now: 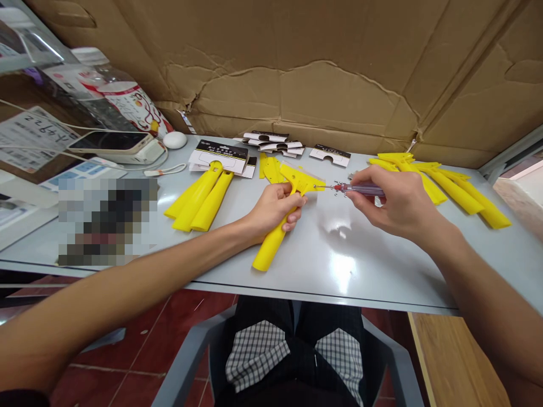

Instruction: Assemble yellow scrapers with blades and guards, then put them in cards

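My left hand [278, 209] is wrapped around the neck of a yellow plastic scraper [270, 247], whose wide head points away from me and whose handle slants toward the table's front edge. In my right hand [401, 203] is a screwdriver with a clear purplish handle [368, 190]. Its tip meets the right side of the scraper's head, at what looks like a screw [314, 186]. Several small screws [338, 190] cling around the shaft near the handle. Beyond my left hand lie flat yellow plates [271, 168], partly hidden by the scraper.
Left of my hands lie several yellow scrapers with a black-and-white card [218, 155]. More yellow scrapers [460, 189] are heaped at right. Folded cards [274, 144] sit at the back, before a cardboard wall [339, 107]. A phone [112, 142], cable and bottle [123, 96] stand left.
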The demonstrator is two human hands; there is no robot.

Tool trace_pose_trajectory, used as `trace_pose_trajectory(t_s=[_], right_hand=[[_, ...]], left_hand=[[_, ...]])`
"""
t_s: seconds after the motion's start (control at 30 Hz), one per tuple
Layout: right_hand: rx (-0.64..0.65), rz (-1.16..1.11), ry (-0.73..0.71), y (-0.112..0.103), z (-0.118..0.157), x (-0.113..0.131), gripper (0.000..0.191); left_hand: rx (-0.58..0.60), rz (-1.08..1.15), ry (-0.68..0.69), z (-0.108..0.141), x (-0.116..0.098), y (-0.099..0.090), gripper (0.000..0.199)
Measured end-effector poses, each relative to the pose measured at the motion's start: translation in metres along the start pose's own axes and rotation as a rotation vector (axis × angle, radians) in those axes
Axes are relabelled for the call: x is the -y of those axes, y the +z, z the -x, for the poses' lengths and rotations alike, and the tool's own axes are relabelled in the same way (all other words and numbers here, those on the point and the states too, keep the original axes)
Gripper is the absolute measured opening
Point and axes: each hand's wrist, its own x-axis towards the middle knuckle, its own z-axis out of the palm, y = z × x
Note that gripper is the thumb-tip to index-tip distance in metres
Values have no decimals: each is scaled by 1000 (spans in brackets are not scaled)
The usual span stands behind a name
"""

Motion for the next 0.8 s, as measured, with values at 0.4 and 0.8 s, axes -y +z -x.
trace_pose_trajectory(t_s=[0.4, 0.8], right_hand=[[-26, 72, 5, 2, 1, -3, 14], [-14, 0, 6, 0, 1, 0, 17]], left_hand=[[6, 1, 7, 0, -1, 1, 18], [13, 20, 5, -1, 2, -1, 18]])
